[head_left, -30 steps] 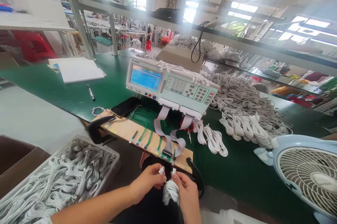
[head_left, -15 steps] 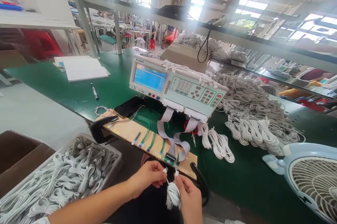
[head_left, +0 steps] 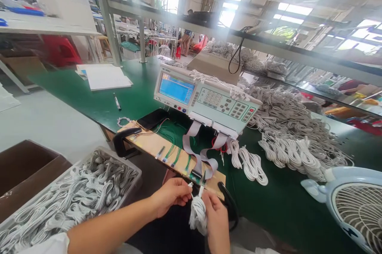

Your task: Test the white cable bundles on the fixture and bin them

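Observation:
Between my hands hangs a coiled white cable (head_left: 197,212), bundled in loops. My left hand (head_left: 176,196) pinches one of its plug ends (head_left: 190,185) near the board's front edge. My right hand (head_left: 215,210) is closed on the other end, whose white plug (head_left: 201,190) points at the small green circuit board (head_left: 193,177); whether it is seated there I cannot tell. That circuit board sits on a wooden board (head_left: 152,146), with grey ribbon cables (head_left: 191,142) running up from it to a tester with a lit blue screen (head_left: 176,87).
A bin of bundled cables (head_left: 140,174) stands at lower left beside a cardboard box (head_left: 30,170). More cable bundles (head_left: 286,122) are heaped right of the tester. A blue fan (head_left: 331,176) is at lower right. Black clamps (head_left: 119,144) grip the wooden board. Papers (head_left: 107,78) lie behind.
The view has turned slightly left, so the scene sits further right. Both hands keep hold of the cable ends near the board. A person now shows in the background.

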A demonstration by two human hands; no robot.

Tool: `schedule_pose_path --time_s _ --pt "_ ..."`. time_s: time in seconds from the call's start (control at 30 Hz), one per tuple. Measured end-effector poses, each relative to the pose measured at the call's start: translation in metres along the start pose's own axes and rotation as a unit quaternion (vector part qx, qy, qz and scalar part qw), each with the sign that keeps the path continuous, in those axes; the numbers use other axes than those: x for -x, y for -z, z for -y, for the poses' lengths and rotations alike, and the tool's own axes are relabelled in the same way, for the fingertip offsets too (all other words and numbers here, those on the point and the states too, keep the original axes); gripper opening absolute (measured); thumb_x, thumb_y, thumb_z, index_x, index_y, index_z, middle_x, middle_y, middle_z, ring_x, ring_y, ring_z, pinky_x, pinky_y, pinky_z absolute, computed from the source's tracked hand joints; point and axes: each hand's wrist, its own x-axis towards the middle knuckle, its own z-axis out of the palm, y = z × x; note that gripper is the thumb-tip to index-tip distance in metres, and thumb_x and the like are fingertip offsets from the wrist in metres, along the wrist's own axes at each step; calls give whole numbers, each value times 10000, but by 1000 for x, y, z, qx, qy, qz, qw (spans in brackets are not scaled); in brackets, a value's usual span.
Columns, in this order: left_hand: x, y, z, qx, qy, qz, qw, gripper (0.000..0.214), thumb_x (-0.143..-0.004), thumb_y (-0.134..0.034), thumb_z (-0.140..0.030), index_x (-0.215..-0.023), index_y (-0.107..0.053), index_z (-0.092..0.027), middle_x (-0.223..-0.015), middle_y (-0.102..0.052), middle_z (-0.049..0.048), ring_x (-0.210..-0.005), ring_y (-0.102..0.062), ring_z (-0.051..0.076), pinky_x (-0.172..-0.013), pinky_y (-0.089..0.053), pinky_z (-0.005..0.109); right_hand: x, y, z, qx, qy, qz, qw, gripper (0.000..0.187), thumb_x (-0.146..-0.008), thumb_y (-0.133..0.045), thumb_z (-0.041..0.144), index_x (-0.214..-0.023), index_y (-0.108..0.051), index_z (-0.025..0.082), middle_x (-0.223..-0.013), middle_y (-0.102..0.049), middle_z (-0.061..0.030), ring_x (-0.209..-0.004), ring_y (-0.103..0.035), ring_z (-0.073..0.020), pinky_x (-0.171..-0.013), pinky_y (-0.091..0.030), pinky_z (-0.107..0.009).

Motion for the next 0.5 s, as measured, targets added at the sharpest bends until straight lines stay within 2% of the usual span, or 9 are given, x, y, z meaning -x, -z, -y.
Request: schedule_pose_path --time_s 0.07,0.17,0.33,0.5 --pt "-3 -4 3 4 -5 -2 1000 313 -571 -697 -354 -631 -482 -135 -579 -565 -3 -501 -464 68 -524 -347 211 0 11 2 41 -4 -1 999 385 -629 -658 469 -821 -672 136 -772 -664 -49 -786 -590 -218 -716 -461 -267" --pt "-7 -11 11 32 -20 -31 999 300 -586 -685 -354 -614 -487 -132 -551 -539 -18 -483 -444 58 -514 -340 203 6 20 2 46 -18 -21 999 429 -615 -660 492 -846 -671 131 -790 -666 -55 -776 -593 -205 -701 -464 -255" --pt "-3 -22 24 112 -76 -73 988 276 -634 -673 -350 -659 -515 -125 -608 -570 -8 -539 -473 59 -575 -382 200 19 12 3 -15 -42 -33 998 421 -581 -691 469 -829 -666 130 -693 -646 -29 -651 -567 -152 -600 -458 -225" --pt "-3 -22 26 126 -70 -75 987 290 -604 -704 -346 -644 -537 -113 -609 -585 11 -528 -485 66 -574 -399 212 20 4 9 -55 -56 -30 996 380 -571 -706 437 -797 -657 135 -601 -592 -2 -548 -504 -114 -528 -429 -211"
